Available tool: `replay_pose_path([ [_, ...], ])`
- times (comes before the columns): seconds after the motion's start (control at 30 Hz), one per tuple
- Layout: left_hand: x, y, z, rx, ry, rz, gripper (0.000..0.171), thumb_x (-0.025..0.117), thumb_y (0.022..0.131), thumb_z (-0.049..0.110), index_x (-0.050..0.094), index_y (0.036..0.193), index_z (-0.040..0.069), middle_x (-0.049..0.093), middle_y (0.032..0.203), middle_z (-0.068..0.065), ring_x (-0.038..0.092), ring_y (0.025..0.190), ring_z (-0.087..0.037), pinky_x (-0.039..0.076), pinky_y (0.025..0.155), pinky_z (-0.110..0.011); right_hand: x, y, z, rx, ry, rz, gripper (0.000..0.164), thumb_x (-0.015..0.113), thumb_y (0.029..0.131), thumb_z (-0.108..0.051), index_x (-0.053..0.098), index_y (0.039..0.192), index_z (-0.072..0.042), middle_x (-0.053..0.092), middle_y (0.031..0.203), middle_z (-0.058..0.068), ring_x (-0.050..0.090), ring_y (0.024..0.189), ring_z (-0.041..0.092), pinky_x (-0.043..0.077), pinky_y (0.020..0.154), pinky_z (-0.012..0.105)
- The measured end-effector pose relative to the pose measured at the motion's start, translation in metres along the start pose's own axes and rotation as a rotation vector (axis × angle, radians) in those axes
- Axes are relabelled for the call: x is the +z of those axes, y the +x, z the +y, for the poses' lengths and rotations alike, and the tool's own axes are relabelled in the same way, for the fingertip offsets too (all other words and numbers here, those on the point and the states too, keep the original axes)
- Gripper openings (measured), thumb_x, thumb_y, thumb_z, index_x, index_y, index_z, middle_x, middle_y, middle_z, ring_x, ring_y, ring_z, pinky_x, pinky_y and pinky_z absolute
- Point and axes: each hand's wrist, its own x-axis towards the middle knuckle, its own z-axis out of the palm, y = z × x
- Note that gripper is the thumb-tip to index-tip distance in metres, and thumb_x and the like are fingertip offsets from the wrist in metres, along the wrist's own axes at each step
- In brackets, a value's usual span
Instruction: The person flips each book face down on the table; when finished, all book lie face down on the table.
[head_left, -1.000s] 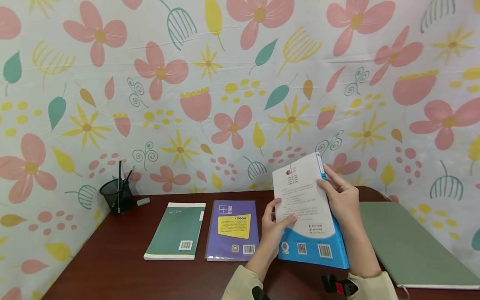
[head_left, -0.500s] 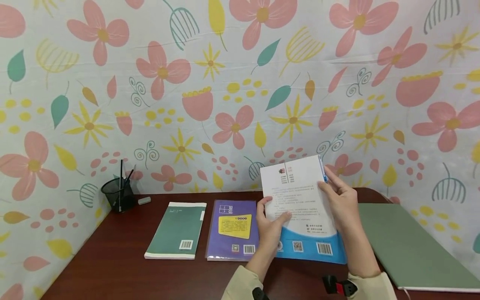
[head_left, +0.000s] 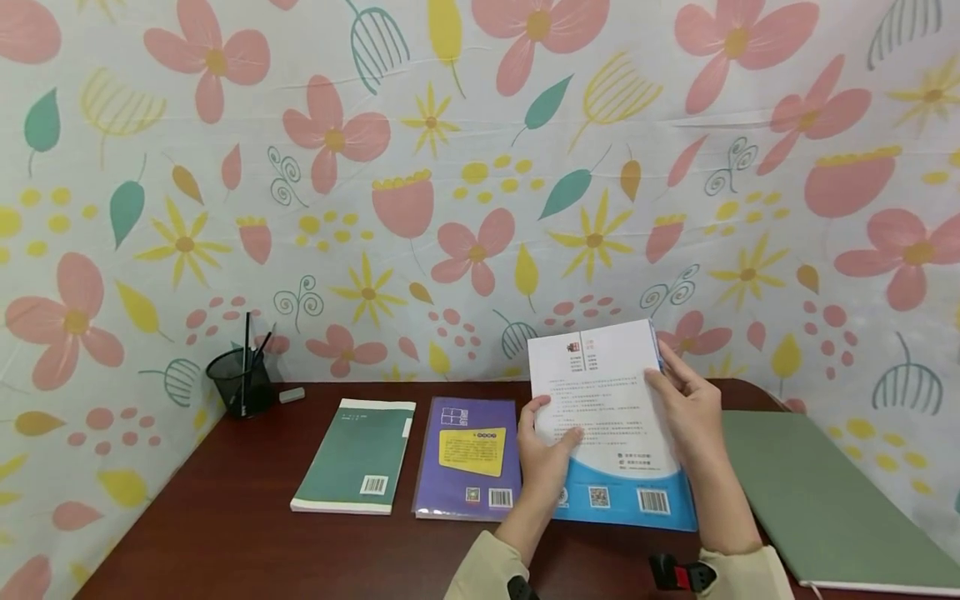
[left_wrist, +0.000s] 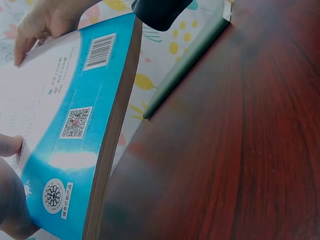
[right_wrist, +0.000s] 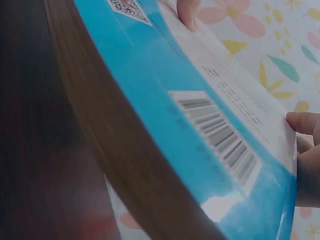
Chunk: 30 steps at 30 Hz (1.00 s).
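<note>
A thick white-and-blue book (head_left: 600,408) is held up above the table, its back cover with barcode and QR code facing me. My left hand (head_left: 545,450) grips its left edge, thumb lying on the cover. On the opposite side my right hand (head_left: 688,412) holds the edge near the spine, thumb on the front face and fingers behind. The left wrist view shows the blue lower band of the book (left_wrist: 75,130) and its page block from below. Up close in the right wrist view, the book's barcode (right_wrist: 217,137) and bottom page edges appear.
Left of the hands lie a purple book (head_left: 468,458) and a green book (head_left: 356,458) on the dark red table (head_left: 225,525). A black mesh pen holder (head_left: 238,383) and an eraser (head_left: 292,395) stand at the back left. A large green folder-like pad (head_left: 832,500) lies at right.
The book has turned so its back cover faces me more squarely and its spine shows less. Both hands keep their hold. The whole view has shifted slightly.
</note>
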Motion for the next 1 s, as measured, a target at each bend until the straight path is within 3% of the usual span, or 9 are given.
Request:
replay_pose_path([
  [0.27, 0.001, -0.002, -0.001, -0.022, 0.026, -0.021, 0.054, 0.066, 0.08, -0.006, 0.054, 0.126, 0.02, 0.051, 0.128, -0.009, 0.055, 0.095, -0.017, 0.048, 0.078, -0.027, -0.005, 0.008, 0.011, -0.029, 0.025, 0.013, 0.053, 0.055, 0.098, -0.034, 0.039, 0.149, -0.033, 0.039, 0.154, 0.007, 0.057, 0.083, -0.019, 0.048, 0.065, 0.008],
  [0.5, 0.002, -0.003, -0.004, -0.043, 0.047, -0.039, 0.058, 0.063, 0.078, -0.011, 0.055, 0.126, 0.02, 0.047, 0.135, -0.01, 0.054, 0.102, -0.019, 0.048, 0.077, -0.025, -0.008, 0.012, 0.022, -0.047, 0.014, 0.042, 0.051, 0.055, 0.098, -0.033, 0.042, 0.147, -0.034, 0.048, 0.147, 0.014, 0.061, 0.077, -0.012, 0.049, 0.061, 0.011],
  [0.7, 0.003, -0.003, -0.008, -0.037, 0.094, -0.032, 0.062, 0.059, 0.075, -0.016, 0.057, 0.126, 0.02, 0.047, 0.135, -0.01, 0.052, 0.098, -0.02, 0.046, 0.074, -0.027, -0.007, 0.016, 0.034, -0.011, -0.047, 0.096, 0.05, 0.054, 0.098, -0.036, 0.044, 0.147, -0.032, 0.059, 0.139, 0.011, 0.059, 0.072, -0.009, 0.047, 0.062, 0.012],
  [0.9, 0.002, -0.003, -0.012, -0.046, 0.131, -0.046, 0.064, 0.056, 0.075, -0.016, 0.058, 0.127, 0.021, 0.047, 0.137, -0.01, 0.051, 0.099, -0.02, 0.043, 0.075, -0.026, -0.005, 0.023, 0.044, 0.03, -0.032, 0.107, 0.049, 0.053, 0.098, -0.036, 0.044, 0.147, -0.032, 0.053, 0.144, 0.014, 0.057, 0.075, -0.013, 0.047, 0.065, 0.008],
  [1.0, 0.001, -0.003, -0.014, -0.054, 0.145, -0.053, 0.064, 0.056, 0.075, -0.016, 0.058, 0.127, 0.021, 0.047, 0.14, -0.01, 0.051, 0.102, -0.021, 0.043, 0.074, -0.026, -0.005, 0.026, 0.049, 0.057, -0.033, 0.101, 0.05, 0.053, 0.099, -0.037, 0.043, 0.147, -0.032, 0.051, 0.147, 0.012, 0.056, 0.084, -0.012, 0.045, 0.07, 0.004],
])
